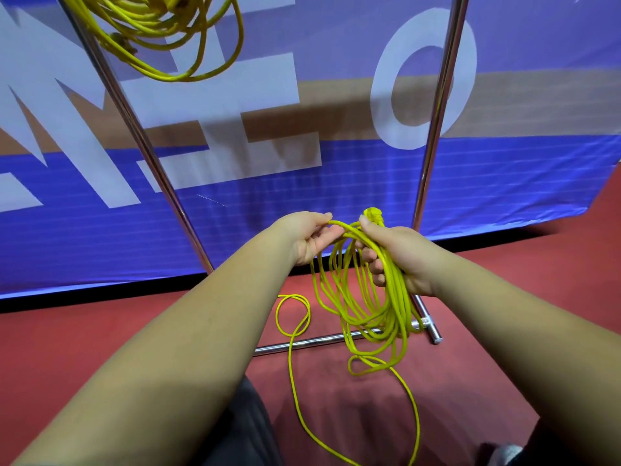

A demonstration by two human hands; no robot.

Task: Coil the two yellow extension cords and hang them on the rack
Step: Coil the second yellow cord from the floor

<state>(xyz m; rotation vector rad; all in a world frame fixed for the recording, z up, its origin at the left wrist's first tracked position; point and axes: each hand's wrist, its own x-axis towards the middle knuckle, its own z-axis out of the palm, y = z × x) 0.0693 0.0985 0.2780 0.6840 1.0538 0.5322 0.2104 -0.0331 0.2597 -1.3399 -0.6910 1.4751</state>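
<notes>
Head view: both bare forearms reach forward and down, hands close together in front of the rack (434,129). The right hand (403,253) is curled round the gathered loops of a yellow extension cord (364,314), thumb up by its plug (373,215). The left hand (307,235), palm turned inward, pinches one strand at the top of the coil. The cord's loose tail (291,364) trails on the red floor (134,331). A second coiled cord (161,35) hangs at upper left.

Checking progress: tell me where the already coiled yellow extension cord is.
Head view: the coiled yellow extension cord hangs at the top left, crossing the rack's left chrome pole, in front of the blue banner, above the half-coiled yellow cord.
</notes>
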